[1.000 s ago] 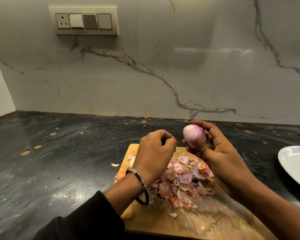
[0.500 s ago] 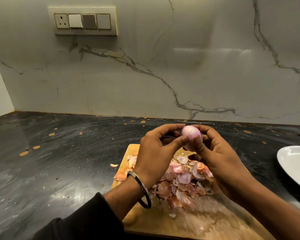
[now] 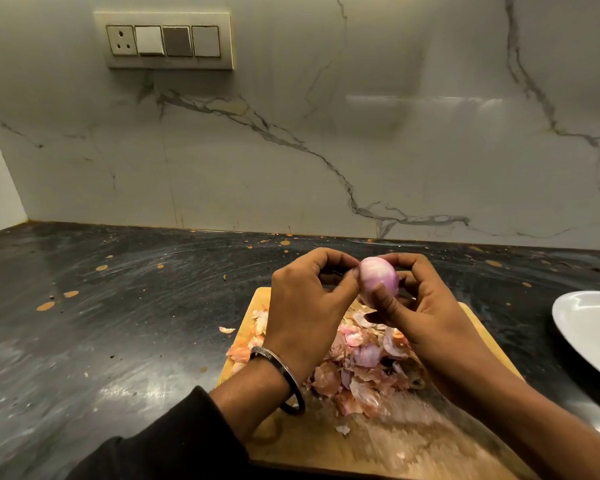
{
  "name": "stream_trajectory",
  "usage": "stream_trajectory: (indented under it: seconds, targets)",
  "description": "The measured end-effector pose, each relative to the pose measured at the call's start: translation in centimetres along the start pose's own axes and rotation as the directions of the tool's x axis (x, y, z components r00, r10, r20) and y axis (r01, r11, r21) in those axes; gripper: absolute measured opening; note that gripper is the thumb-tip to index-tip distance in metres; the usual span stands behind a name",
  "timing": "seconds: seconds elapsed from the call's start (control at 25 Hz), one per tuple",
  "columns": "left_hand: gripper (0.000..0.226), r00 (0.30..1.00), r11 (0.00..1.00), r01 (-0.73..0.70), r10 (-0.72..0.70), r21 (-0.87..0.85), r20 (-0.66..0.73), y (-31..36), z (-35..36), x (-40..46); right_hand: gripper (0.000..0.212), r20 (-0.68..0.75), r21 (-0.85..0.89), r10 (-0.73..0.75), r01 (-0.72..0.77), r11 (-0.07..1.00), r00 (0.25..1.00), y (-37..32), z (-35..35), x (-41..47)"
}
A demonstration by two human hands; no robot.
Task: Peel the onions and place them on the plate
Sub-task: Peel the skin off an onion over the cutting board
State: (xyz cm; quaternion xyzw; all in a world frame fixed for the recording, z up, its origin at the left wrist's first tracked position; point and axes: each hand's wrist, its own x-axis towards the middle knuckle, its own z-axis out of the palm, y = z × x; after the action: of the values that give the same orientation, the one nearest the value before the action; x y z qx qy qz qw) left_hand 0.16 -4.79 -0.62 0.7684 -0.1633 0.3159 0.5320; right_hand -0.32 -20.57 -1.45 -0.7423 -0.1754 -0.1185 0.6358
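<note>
A small pale purple onion [image 3: 378, 277] is held up above the wooden cutting board [image 3: 388, 441]. My right hand [image 3: 426, 317] grips it, thumb on its front and fingers curled behind. My left hand [image 3: 309, 306] pinches at the onion's left side with thumb and forefinger. Below both hands a heap of pink and orange onion peels [image 3: 357, 368] lies on the board. The white plate [image 3: 589, 327] sits at the right edge, partly cut off, with a small reddish bit on it.
The board lies on a dark, scuffed countertop [image 3: 118, 323] dotted with orange specks and one stray peel [image 3: 226, 329] left of the board. A marble backsplash with a switch panel [image 3: 165, 40] rises behind.
My left hand, apart from the onion a second ago, came in and now pinches its left side. The onion has turned in my right hand, showing more of its front.
</note>
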Motion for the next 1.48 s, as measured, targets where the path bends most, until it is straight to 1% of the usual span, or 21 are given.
stream_trajectory:
  seconds: [0.12,0.2,0.32,0.4,0.44,0.52,0.56,0.68,0.8,0.96,1.04,1.16,1.28,1.48]
  targets:
    - [0.013,0.997,0.996,0.075,-0.073,-0.052,0.024,0.0,0.0,0.1,0.052,-0.053,-0.056,-0.048,0.045,0.997,0.997,-0.1,-0.3,0.1]
    - [0.014,0.990,0.984,0.137,-0.132,-0.116,0.045,-0.1,0.0,0.2,0.058,-0.058,-0.077,-0.072,0.068,0.995,0.996,-0.1,-0.3,0.1]
    - [0.009,0.970,0.933,0.241,-0.224,-0.268,0.092,-0.2,-0.2,0.5,0.061,-0.049,-0.080,-0.107,0.103,0.991,0.993,-0.1,-0.3,0.1]
    - [0.017,0.955,0.894,0.290,-0.245,-0.342,0.169,0.0,-0.4,0.6,0.061,-0.047,-0.113,-0.128,0.122,0.986,0.991,-0.1,-0.5,0.1]
    - [0.023,0.951,0.895,0.291,-0.232,-0.337,0.205,0.1,-0.4,0.6,0.062,-0.051,-0.145,-0.141,0.132,0.981,0.989,-0.2,-0.6,0.2]
    - [0.028,0.949,0.927,0.256,-0.188,-0.273,0.253,0.1,-0.4,0.4,0.064,-0.061,-0.221,-0.179,0.162,0.962,0.982,-0.2,-0.8,0.2]
    - [0.028,0.948,0.934,0.248,-0.179,-0.258,0.264,0.1,-0.4,0.4,0.065,-0.065,-0.252,-0.202,0.179,0.951,0.977,-0.3,-0.8,0.1]
    - [0.022,0.945,0.912,0.277,-0.200,-0.304,0.261,-0.1,-0.5,0.6,0.066,-0.066,-0.305,-0.254,0.223,0.926,0.965,-0.3,-0.9,0.1]
    - [0.018,0.947,0.910,0.272,-0.197,-0.312,0.253,0.0,-0.6,0.6,0.065,-0.049,-0.361,-0.306,0.269,0.893,0.951,-0.4,-1.0,0.2]
    - [0.014,0.946,0.895,0.296,-0.225,-0.334,0.235,0.0,-0.6,0.6,0.065,-0.028,-0.488,-0.379,0.318,0.813,0.925,-0.5,-0.9,0.0]
    - [0.013,0.934,0.872,0.330,-0.246,-0.361,0.259,0.1,-0.6,0.5,0.065,-0.021,-0.531,-0.407,0.334,0.778,0.913,-0.4,-1.0,0.0]
    - [0.014,0.922,0.852,0.357,-0.255,-0.382,0.292,0.1,-0.6,0.6,0.066,-0.011,-0.563,-0.432,0.352,0.748,0.902,-0.4,-1.1,0.1]
    - [0.014,0.917,0.837,0.375,-0.272,-0.399,0.292,0.2,-0.7,0.7,0.064,-0.002,-0.568,-0.439,0.360,0.740,0.898,-0.4,-1.1,0.2]
    - [0.013,0.928,0.867,0.363,-0.303,-0.341,0.218,0.0,-0.4,0.5,0.064,0.013,-0.602,-0.463,0.377,0.704,0.886,-0.1,-0.7,0.0]
